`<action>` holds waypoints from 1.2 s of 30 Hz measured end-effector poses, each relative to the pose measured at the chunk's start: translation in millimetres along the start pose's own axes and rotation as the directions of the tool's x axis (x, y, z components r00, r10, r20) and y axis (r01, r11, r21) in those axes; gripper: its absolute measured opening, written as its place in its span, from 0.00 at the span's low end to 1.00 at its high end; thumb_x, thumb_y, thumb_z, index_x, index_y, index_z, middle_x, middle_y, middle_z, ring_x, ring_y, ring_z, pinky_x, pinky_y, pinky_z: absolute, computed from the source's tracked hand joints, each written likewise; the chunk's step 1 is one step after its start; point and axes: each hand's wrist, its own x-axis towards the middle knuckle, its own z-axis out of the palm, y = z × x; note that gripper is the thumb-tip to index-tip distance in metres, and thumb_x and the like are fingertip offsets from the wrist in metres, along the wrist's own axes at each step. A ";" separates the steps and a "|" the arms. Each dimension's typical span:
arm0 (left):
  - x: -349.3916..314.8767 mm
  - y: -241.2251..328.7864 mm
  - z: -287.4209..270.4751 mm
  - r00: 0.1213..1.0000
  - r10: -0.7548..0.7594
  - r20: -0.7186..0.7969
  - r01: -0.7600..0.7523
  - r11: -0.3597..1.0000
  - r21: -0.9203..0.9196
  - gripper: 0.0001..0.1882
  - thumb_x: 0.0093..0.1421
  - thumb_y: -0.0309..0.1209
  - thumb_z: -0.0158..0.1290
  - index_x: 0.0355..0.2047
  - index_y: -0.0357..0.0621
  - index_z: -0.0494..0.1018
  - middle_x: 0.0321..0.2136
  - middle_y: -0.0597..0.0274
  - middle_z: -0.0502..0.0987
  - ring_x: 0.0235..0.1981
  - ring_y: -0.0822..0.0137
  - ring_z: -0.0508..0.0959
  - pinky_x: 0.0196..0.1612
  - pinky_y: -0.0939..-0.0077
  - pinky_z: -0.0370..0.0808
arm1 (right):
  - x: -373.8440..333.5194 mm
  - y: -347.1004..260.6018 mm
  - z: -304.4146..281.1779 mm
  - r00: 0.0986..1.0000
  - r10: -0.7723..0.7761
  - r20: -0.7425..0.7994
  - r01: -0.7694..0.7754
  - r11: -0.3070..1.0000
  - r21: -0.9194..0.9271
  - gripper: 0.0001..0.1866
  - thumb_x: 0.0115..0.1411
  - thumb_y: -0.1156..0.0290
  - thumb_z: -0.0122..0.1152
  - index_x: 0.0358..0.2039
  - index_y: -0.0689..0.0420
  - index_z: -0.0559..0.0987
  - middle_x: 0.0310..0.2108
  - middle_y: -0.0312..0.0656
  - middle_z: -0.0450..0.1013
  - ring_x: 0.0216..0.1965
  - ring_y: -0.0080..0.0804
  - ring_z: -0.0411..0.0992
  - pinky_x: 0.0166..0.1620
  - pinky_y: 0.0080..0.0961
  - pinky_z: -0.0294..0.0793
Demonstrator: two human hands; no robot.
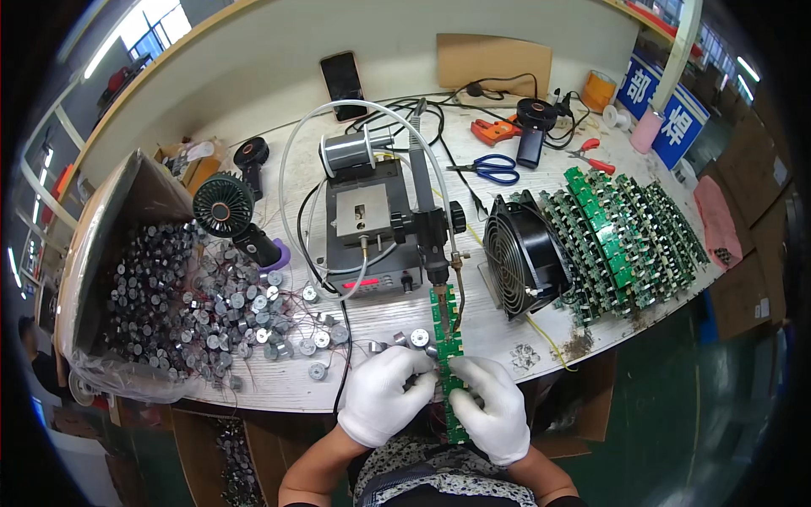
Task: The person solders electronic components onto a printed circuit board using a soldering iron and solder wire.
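the left hand [384, 397], in a white glove, has bent fingers close together at the left edge of a green circuit board strip [451, 346]; i cannot tell if they pinch anything. far left on the surface [283, 390], a big box [91, 215] lets small round metal motors [241, 300] spill out, maybe so they are easy to grab. next is a black solder feeder [359, 283], with a solder spool [348, 152] near its back. the soldering iron [434, 249] points down at the strip's far end. the strip lies between both hands, likely to keep it straight under the iron. the right hand [494, 411] has thumb and finger bent over its right side, touching it; how tight, i cannot tell. further right are a black fan [517, 253], perhaps for smoke, and rows of circuit boards [621, 241].
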 end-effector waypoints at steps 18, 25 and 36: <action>7.3 -8.0 0.1 1.000 -0.016 0.021 0.019 0.991 -0.132 0.06 0.52 0.24 0.59 0.29 0.38 0.74 0.29 0.57 0.76 0.28 0.62 0.78 0.33 0.73 0.74 | -4.4 2.2 -0.3 0.984 0.174 0.047 -0.179 0.976 0.122 0.29 0.52 0.80 0.61 0.56 0.64 0.70 0.43 0.49 0.74 0.30 0.27 0.75 0.33 0.21 0.76; 8.0 -1.2 2.8 0.934 -0.329 0.138 0.353 0.906 -0.231 0.08 0.54 0.28 0.57 0.30 0.34 0.73 0.25 0.59 0.78 0.25 0.72 0.76 0.31 0.77 0.74 | -11.8 11.5 6.1 0.967 0.254 0.023 -0.247 0.909 0.335 0.34 0.52 0.82 0.61 0.61 0.70 0.62 0.46 0.50 0.74 0.28 0.20 0.74 0.30 0.17 0.75; 11.9 -9.3 14.4 0.911 -0.404 0.084 0.409 0.857 -0.313 0.09 0.53 0.29 0.56 0.29 0.34 0.73 0.23 0.60 0.77 0.25 0.71 0.75 0.32 0.75 0.73 | -8.6 9.8 10.5 0.963 0.267 -0.026 -0.237 0.890 0.389 0.33 0.53 0.81 0.61 0.60 0.70 0.63 0.46 0.50 0.74 0.28 0.20 0.74 0.30 0.17 0.74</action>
